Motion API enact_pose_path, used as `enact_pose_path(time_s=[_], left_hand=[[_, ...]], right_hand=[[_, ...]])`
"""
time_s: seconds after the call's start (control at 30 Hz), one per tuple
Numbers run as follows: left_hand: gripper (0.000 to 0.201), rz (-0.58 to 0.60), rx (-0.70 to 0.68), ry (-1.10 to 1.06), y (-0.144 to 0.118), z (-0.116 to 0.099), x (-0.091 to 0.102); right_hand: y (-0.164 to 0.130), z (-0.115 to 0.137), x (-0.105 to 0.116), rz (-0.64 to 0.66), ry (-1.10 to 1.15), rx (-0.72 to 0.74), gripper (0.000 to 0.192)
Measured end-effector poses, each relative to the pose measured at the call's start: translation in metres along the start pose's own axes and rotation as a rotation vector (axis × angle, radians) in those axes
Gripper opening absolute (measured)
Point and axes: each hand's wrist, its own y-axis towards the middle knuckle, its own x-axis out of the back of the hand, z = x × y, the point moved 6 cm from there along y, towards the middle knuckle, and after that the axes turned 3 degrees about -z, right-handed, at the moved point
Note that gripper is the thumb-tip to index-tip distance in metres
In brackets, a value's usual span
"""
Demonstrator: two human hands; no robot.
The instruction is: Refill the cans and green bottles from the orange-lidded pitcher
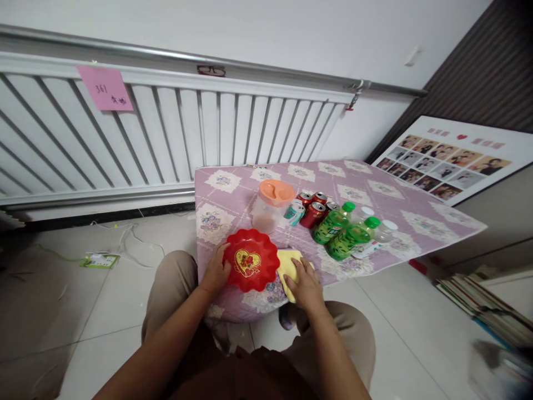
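A red scalloped plate point(251, 259) with a gold heart in its middle rests near the front edge of a small table point(400, 214) with a lilac flowered cloth. My left hand point(215, 272) grips the plate's left rim. My right hand point(306, 284) presses on a yellow cloth point(287, 262) lying just right of the plate. Both forearms reach in from below, over my knees.
Behind the plate stand a clear jug with an orange lid point(273, 205), several red drink cans point(313, 210), a teal can point(295, 214), two green bottles point(343, 233) and clear bottles point(381, 233). A white radiator point(166, 128), a photo board point(449, 158), stacked books point(483, 303) and a floor power strip point(99, 260) surround the table.
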Motion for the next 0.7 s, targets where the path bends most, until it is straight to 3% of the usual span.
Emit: enact_pose_path(time_s=[0.1,0.23,0.43,0.57,0.7], left_hand=[[0.061,-0.004,0.017,0.008,0.000,0.002,0.000],[0.056,-0.015,0.033,0.017,-0.001,0.002,0.001],[0.048,-0.020,0.038,0.029,0.000,0.000,0.001],[0.045,-0.018,0.042,0.033,0.001,0.001,0.001],[0.040,-0.015,0.047,0.039,0.000,0.001,0.001]], right_hand=[[0.005,-0.003,0.004,-0.029,0.273,-0.042,0.053],[0.019,-0.015,0.019,-0.055,0.474,-0.093,0.048],[0.021,-0.055,0.059,-0.106,0.784,-0.322,0.078],[0.020,-0.068,0.080,-0.168,0.882,-0.373,0.084],[0.028,-0.066,0.084,-0.242,0.846,-0.329,0.083]])
